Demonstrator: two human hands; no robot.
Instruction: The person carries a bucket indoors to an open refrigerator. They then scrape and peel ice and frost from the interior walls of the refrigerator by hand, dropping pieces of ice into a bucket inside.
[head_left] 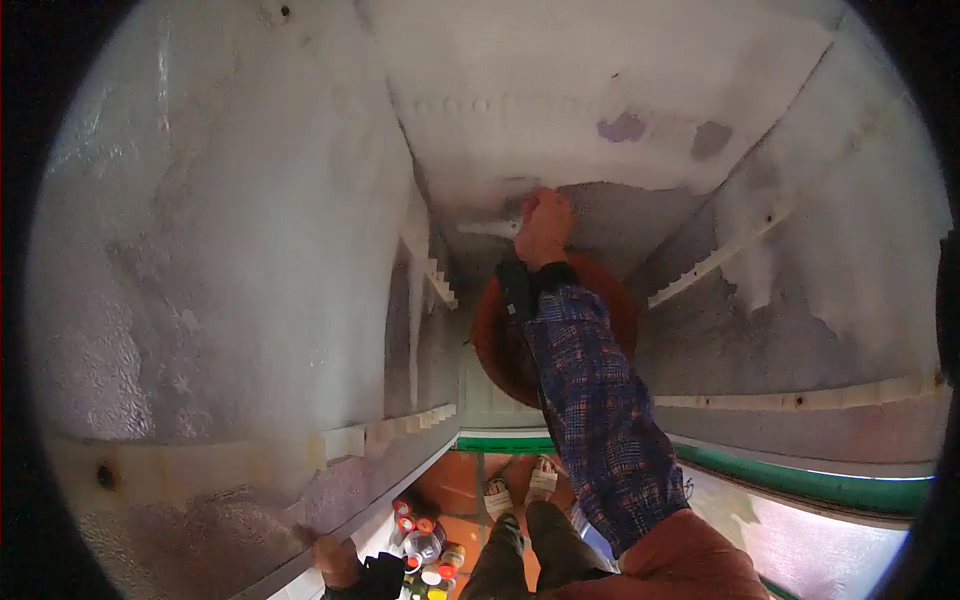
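Note:
My right hand [545, 228] reaches deep into a frosted, stained cabinet-like interior. Its fingers are closed at the back wall [640, 225], beside a pale flat strip [487, 229]; what they hold, if anything, is too small to name. Below that wrist, partly hidden by the plaid sleeve, sits a round reddish-brown basin [492, 340]. At the lower left, my left hand [337, 561] is at the lower edge of the left wall [230, 290]. Its fingers are too dark and blurred to make out.
Notched ledges [800, 401] run along both side walls. A green strip [505, 443] edges the opening. Beyond it, jars and bottles with red, white and yellow lids [431, 577] stand on red floor tiles [452, 485], near my sandalled feet [541, 478].

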